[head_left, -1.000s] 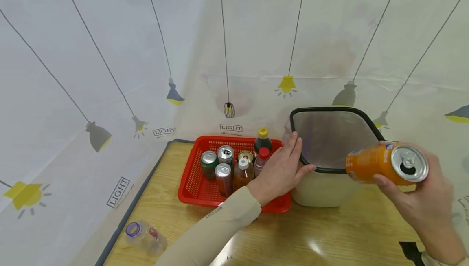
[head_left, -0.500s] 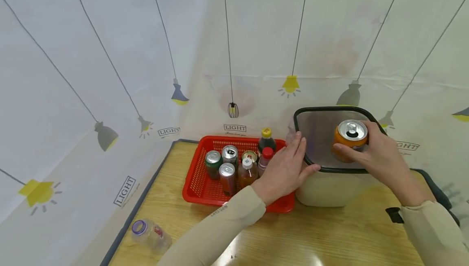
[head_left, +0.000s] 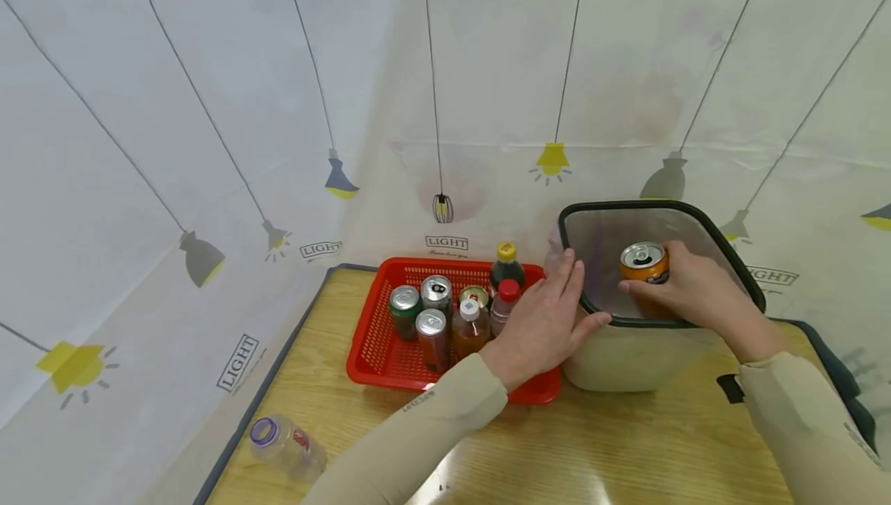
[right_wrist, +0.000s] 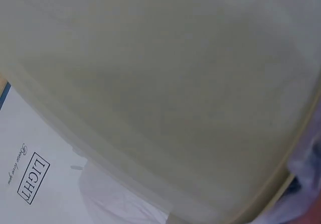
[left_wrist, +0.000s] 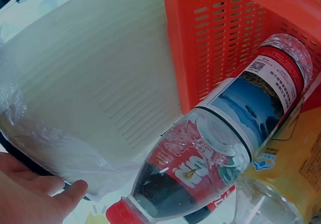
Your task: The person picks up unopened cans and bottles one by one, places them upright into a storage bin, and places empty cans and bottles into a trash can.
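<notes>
In the head view my right hand (head_left: 703, 292) holds an orange soda can (head_left: 643, 264) by its side, thumb in front. The can is upright with its silver top and opened mouth showing, within the opening of a pale lined bin (head_left: 612, 362). My left hand (head_left: 536, 327) rests with extended fingers on the left part of the bin's black rim (head_left: 636, 324). In the left wrist view the left hand (left_wrist: 35, 199) lies at that rim over a clear plastic liner (left_wrist: 85, 171). The bin's pale wall (right_wrist: 165, 98) fills most of the right wrist view, where the can is hidden.
Left of the bin stands a red basket (head_left: 365, 373) with several cans and bottles, among them a red-capped bottle (left_wrist: 185, 163). An uncapped clear bottle (head_left: 288, 447) lies on the wooden table (head_left: 592, 451) at front left. A lamp-printed covering (head_left: 473, 103) rises behind.
My right hand has carried the orange can leftward from the bin's right side to above its opening, turned it upright and lowered it. My left hand has stayed on the rim.
</notes>
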### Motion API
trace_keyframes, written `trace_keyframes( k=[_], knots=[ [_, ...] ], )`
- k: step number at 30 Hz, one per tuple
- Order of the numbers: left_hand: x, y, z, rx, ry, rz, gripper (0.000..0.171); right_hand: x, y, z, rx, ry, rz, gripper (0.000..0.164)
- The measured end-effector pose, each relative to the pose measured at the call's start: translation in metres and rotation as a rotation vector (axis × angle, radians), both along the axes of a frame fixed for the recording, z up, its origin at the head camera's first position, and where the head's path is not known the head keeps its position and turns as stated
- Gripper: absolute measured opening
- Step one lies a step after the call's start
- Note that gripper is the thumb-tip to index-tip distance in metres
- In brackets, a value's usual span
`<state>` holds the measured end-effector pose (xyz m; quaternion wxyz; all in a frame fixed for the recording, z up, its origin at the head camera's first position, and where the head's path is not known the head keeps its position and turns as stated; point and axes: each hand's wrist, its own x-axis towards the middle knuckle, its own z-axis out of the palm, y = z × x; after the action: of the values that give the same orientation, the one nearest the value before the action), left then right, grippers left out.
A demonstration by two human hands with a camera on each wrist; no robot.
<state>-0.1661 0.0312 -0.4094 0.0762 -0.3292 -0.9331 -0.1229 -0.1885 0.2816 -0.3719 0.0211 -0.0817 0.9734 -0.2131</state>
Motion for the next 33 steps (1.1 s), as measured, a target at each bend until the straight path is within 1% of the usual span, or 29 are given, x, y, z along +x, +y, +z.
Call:
trace_keyframes(
  k=[5, 8, 9, 13, 16, 18, 21, 23, 26, 29, 31, 33],
  knots=[
    [-0.002, 0.002, 0.0, 0.008, -0.001, -0.005, 0.083, -0.002, 0.002, 0.001, 0.014, -0.065, 0.004, 0.106],
    [-0.003, 0.002, 0.001, 0.009, -0.005, -0.009, 0.083, 0.0, 0.003, 0.002, 0.017, -0.056, 0.006, 0.103],
    [-0.003, 0.002, 0.001, 0.008, -0.004, -0.01, 0.083, 0.001, 0.003, 0.002, 0.017, -0.032, 0.002, 0.1],
    [-0.003, 0.002, 0.002, 0.014, -0.015, -0.013, 0.084, 0.011, 0.003, 0.002, -0.029, 0.127, -0.026, 0.082],
    [-0.003, 0.0, 0.002, 0.024, -0.035, -0.016, 0.084, 0.026, 0.004, 0.002, -0.099, 0.284, -0.058, 0.065],
    [-0.004, -0.001, 0.001, 0.023, -0.032, -0.017, 0.084, 0.039, 0.006, 0.0, -0.136, 0.399, -0.08, 0.055],
    [-0.005, -0.003, 0.0, 0.018, -0.017, -0.019, 0.083, 0.058, 0.012, -0.007, -0.171, 0.532, -0.118, 0.048],
    [-0.005, -0.004, 0.0, 0.02, -0.004, -0.021, 0.082, 0.068, 0.018, -0.012, -0.176, 0.575, -0.141, 0.049],
    [-0.006, -0.006, 0.0, 0.03, 0.003, -0.023, 0.082, 0.076, 0.031, -0.021, -0.153, 0.543, -0.154, 0.061],
    [-0.006, -0.006, 0.0, 0.042, 0.0, -0.025, 0.081, 0.075, 0.043, -0.029, -0.085, 0.459, -0.137, 0.076],
    [-0.007, -0.006, 0.0, 0.049, -0.006, -0.029, 0.082, 0.073, 0.05, -0.034, -0.044, 0.413, -0.123, 0.081],
    [-0.007, -0.004, 0.0, 0.055, -0.006, -0.038, 0.082, 0.072, 0.054, -0.038, -0.019, 0.379, -0.113, 0.082]
  ],
)
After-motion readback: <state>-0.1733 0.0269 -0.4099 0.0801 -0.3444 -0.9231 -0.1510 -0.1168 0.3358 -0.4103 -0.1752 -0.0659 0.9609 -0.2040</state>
